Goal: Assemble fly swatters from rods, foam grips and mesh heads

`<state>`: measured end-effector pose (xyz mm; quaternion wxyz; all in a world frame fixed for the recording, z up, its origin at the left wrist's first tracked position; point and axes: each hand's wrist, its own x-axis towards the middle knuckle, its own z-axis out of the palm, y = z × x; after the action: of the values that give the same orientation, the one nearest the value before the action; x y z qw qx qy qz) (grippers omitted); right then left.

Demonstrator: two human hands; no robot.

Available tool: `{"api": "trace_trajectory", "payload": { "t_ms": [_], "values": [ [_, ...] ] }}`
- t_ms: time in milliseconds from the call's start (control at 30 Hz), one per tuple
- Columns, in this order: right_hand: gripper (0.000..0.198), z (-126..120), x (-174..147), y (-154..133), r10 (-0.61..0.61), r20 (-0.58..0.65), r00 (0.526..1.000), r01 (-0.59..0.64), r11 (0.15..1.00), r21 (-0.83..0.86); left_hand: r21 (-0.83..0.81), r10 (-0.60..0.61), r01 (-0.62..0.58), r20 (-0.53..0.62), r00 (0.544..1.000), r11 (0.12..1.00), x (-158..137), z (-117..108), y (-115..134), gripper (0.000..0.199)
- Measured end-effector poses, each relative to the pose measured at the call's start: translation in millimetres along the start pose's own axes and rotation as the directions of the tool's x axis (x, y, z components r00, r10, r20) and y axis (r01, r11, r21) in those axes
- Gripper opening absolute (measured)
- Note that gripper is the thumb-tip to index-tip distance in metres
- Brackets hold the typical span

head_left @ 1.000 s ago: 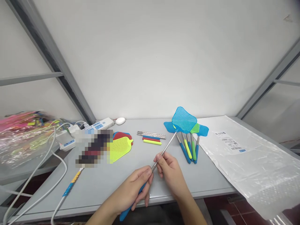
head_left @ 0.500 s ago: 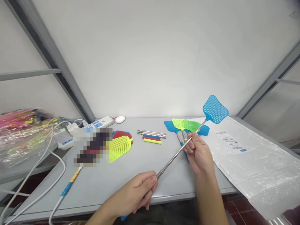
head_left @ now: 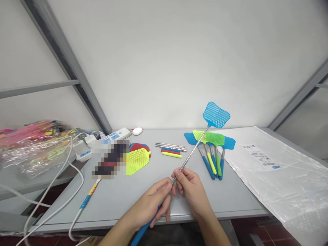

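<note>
While both hands close on one blue fly swatter [head_left: 216, 115] above the grey table [head_left: 123, 201], the left hand [head_left: 151, 205] around its handle, the right hand [head_left: 191, 188] pinching its rod, finished swatters [head_left: 214, 150] lie beside a plastic bag [head_left: 279, 174] under a white wall [head_left: 166, 58].

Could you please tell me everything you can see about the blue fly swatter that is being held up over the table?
The blue fly swatter has a flat mesh head of what looks like plastic, a thin shiny metal rod drawn out long, and a blue grip at the bottom. It slants from lower left up to upper right, its head raised above the swatters lying on the grey table. The left hand wraps the blue grip; the right hand pinches the rod just above it. Nothing else touches it.
</note>
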<state>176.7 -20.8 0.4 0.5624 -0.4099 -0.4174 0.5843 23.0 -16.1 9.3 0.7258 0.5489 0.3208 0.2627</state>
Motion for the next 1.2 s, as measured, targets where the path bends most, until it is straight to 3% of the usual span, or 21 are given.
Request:
{"api": "trace_trajectory", "payload": {
  "t_ms": [100,233,467,567,700,800,967,1100,1200],
  "values": [
    [0.035,-3.2,3.6,-4.0,-0.003,-0.090,0.996,0.012,0.994,0.105,-0.017,-0.017,0.018,0.044,0.999,1.000,-1.0,-1.5,1.6,0.032],
    [0.031,-20.6,12.1,-20.1,-0.067,-0.252,0.965,0.135,0.956,0.262,0.025,-0.050,0.048,0.098,0.994,0.999,-1.1,-3.3,2.3,0.033],
    [0.028,-53.0,26.5,-47.9,-0.127,-0.414,0.901,0.248,0.935,0.253,0.138,-0.118,0.102,0.112,0.987,0.985,1.2,-0.6,6.8,0.032],
    [0.028,-46.8,25.4,-41.5,-0.129,-0.393,0.911,0.226,0.951,0.211,0.101,-0.088,0.077,0.107,0.990,0.992,0.2,-2.1,5.7,0.032],
    [0.032,-25.5,11.2,-17.2,-0.001,-0.143,0.990,0.011,0.997,0.072,0.041,-0.045,0.042,0.073,0.996,0.998,-0.9,-4.7,3.6,0.032],
    [0.037,-16.5,-0.3,-8.3,0.070,-0.047,0.996,-0.064,0.991,0.120,0.063,-0.051,0.046,0.090,0.995,0.997,-0.1,-4.6,5.5,0.031],
    [0.034,-33.2,-2.2,-28.1,0.009,-0.138,0.990,0.004,0.995,0.097,0.137,-0.083,0.066,0.128,0.988,0.988,0.1,-1.3,10.8,0.033],
    [0.029,-62.3,8.6,-52.5,-0.094,-0.323,0.942,0.160,0.970,0.184,0.192,-0.103,0.078,0.123,0.987,0.978,-3.0,0.0,10.1,0.037],
    [0.029,-70.6,14.6,-61.5,-0.141,-0.348,0.927,0.217,0.957,0.190,0.181,-0.115,0.089,0.135,0.984,0.979,-3.1,-2.7,8.3,0.036]
  ]
}}
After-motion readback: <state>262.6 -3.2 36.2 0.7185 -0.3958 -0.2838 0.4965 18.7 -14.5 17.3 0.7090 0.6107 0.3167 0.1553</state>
